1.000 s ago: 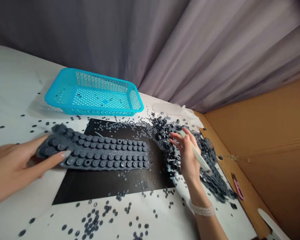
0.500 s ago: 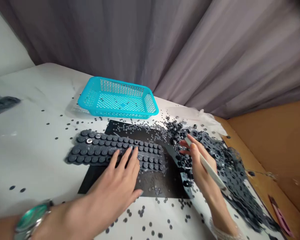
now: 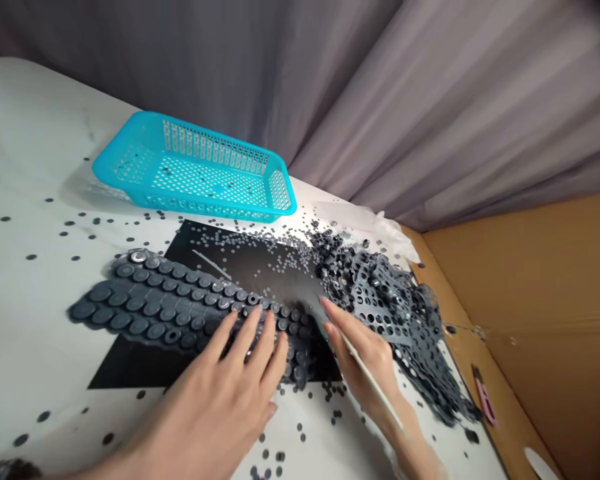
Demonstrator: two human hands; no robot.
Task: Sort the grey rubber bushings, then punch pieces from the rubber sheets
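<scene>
Having been drawn from the scrap pile (image 3: 400,307), the right hand (image 3: 365,357), pinching a white stick (image 3: 375,392), was brought beside the rubber sheet (image 3: 155,307), pressed on the mat (image 3: 260,260) by the spread left hand (image 3: 230,393).

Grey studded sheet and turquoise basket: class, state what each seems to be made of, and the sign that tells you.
Grey studded sheet: probably rubber or silicone, matte; it lies wavy under the left hand. Turquoise basket: likely moulded plastic, faintly glossy, with even perforated walls and a stiff rim.
</scene>
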